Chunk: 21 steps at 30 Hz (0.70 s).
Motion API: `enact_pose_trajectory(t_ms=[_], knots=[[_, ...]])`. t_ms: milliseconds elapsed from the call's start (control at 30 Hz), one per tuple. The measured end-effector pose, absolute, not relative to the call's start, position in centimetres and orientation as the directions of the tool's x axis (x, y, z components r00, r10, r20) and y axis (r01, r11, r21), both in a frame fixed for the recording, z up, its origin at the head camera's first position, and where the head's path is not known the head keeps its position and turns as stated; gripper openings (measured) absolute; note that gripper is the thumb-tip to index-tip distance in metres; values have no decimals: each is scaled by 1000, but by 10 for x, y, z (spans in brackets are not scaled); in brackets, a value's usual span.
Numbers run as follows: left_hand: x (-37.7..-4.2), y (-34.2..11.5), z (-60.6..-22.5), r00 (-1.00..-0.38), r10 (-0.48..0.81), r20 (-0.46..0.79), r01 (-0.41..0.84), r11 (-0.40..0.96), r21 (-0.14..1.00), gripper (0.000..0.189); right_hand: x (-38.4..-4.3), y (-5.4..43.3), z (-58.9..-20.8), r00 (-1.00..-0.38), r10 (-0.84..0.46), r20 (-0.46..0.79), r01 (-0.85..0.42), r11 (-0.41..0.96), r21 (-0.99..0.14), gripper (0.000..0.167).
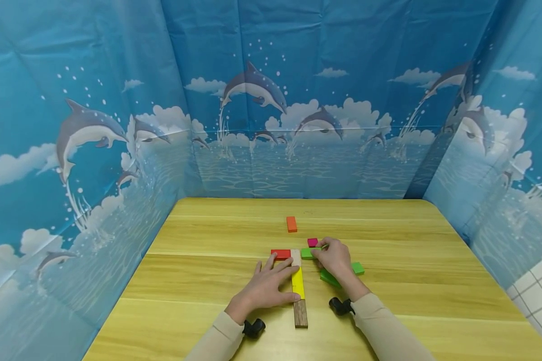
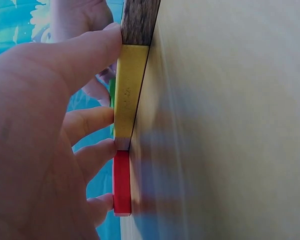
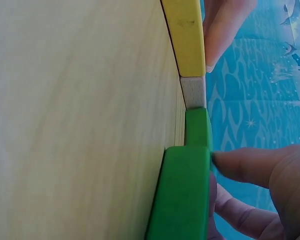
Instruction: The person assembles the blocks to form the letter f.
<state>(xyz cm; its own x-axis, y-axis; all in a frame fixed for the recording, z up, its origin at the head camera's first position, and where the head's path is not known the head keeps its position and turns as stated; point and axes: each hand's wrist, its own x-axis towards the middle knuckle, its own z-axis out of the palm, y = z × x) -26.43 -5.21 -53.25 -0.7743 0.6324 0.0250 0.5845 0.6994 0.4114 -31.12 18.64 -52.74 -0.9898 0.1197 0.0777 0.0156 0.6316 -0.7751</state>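
We see the bright green rectangular block (image 1: 307, 253) lying flat on the pale yellow wood-grain bench (image 1: 217, 225), its long axis running left to right. Its left end points at the far part of the small whitish wooden block (image 1: 295, 257); we cannot tell whether the two touch. The right hand (image 1: 336, 259) pinches its right end between bent fingers and thumb.

From the whitish block, the flat yellow block (image 1: 298, 285) and then the dark brown wooden block (image 1: 300, 316) continue towards the near side, end to end, both long axes running near to far. To the left, the red rectangular block (image 1: 280, 254) lies left to right. The left hand (image 1: 271, 288) rests over this row with fingers spread and extended.

The magenta cube (image 1: 312, 242) sits just beyond the pinched block, close to the right fingers. Below the right hand, a slanted green block (image 1: 328, 278) and another green block (image 1: 358, 268) crowd the near right side. Farther off, the orange block (image 1: 291, 224) points near to far.
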Motion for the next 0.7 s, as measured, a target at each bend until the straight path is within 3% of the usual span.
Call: enact_pose_trajectory(t_ms=[700], knots=[[-263, -53, -530, -771, 637, 17, 583, 694, 423, 76, -311, 184, -527, -994, 41, 99, -43, 692, -721, 17]])
